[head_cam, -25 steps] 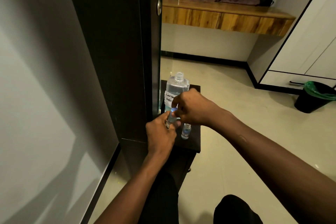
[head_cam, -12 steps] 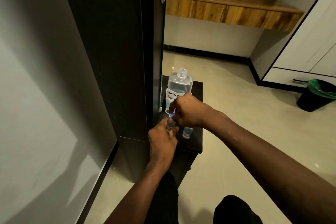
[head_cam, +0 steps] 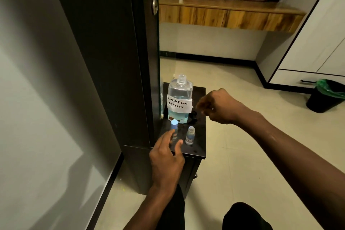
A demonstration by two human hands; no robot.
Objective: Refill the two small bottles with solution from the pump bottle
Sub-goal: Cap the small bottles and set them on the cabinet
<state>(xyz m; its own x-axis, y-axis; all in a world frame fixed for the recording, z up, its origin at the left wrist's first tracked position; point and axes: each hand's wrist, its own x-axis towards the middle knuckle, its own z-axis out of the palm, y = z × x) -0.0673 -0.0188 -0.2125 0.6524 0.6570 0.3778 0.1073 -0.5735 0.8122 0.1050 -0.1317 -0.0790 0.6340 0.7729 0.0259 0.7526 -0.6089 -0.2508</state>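
The 2 small bottles are standing upright near the front edge of the dark side table (head_cam: 197, 147), just beside each other. The left one, the capped vial (head_cam: 174, 130), is wearing a pale blue cap; the open vial (head_cam: 190, 135) to its right is showing a bare neck. Behind them the large bottle (head_cam: 179, 99), hand-labelled "Contact lens solution", is standing with its neck uncovered and blue liquid filling roughly its lower half; no pump head is showing on it.

Both vials are looking light, slim and easy to tip, and probably slick if wet, so pinching each around its body while steadying the base seems the safest hold. The large bottle is likely heavier and sloshing, and best gripped across its flat sides, below the shoulder.

The left hand (head_cam: 166, 157) is reaching in from below, fingers spread open, with fingertips just beside the capped vial and possibly brushing it; nothing is clamped. The right hand (head_cam: 218, 106) is hovering above the table's right edge, fingers loosely curled, apparently empty, though its palm is hidden.
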